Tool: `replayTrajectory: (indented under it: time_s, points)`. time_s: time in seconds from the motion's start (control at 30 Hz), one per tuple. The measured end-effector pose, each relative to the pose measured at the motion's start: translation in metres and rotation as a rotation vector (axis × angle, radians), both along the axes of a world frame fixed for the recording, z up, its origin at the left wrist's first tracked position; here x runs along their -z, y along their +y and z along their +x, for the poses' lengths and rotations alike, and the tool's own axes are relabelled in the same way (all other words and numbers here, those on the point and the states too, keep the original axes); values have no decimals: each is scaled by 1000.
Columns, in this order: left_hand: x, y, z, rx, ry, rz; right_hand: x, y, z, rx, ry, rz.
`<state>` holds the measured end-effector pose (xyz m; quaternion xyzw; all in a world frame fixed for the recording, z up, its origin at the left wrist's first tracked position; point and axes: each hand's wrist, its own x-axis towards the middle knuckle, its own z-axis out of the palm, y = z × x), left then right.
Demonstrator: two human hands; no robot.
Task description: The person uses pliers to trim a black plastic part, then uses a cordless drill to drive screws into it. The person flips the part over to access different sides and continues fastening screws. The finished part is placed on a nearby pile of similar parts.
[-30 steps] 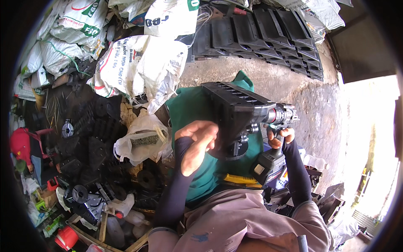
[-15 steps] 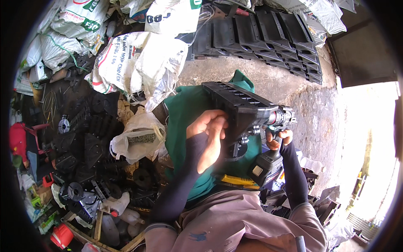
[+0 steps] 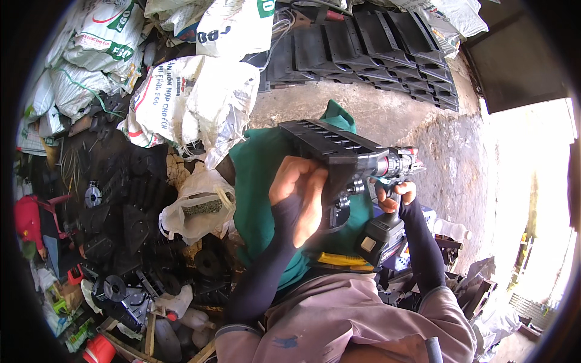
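Rough concrete [image 3: 290,109], pale and stained, forms the background. Stacked on it in overlapping rows, at the far side: matching black panels [image 3: 369,51]. Upper left: bulging white sacks [image 3: 209,103] with printing. To your left: one open plastic bag [image 3: 175,221], whitish, containing small grey pieces too fine to identify. Before you: one green cloth [image 3: 251,175]. Over the cloth, ahead of your lap: one black part [image 3: 333,142], long, ridged on top. Your right hand [image 3: 394,196]: fingers wrapped around the handle of one power drill [image 3: 384,236], dark, nose at the right end of the black part; contact cannot be confirmed. Your left hand [image 3: 296,187]: fingers bent against the black part's near left side, tips hidden; whether it grips cannot be told. Close to your lap: one yellow item [image 3: 345,261], partly covered.
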<state>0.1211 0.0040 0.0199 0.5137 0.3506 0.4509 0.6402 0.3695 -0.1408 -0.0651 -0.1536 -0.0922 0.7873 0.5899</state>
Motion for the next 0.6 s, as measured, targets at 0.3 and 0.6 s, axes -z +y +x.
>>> replayTrajectory:
  time_s: [0.3, 0.6]
  points:
    - [-9, 1, -3, 11, 321, 522, 24, 2, 3, 21, 137, 86]
    - [-13, 43, 33, 252, 368, 752, 75, 4, 24, -202, 352, 204]
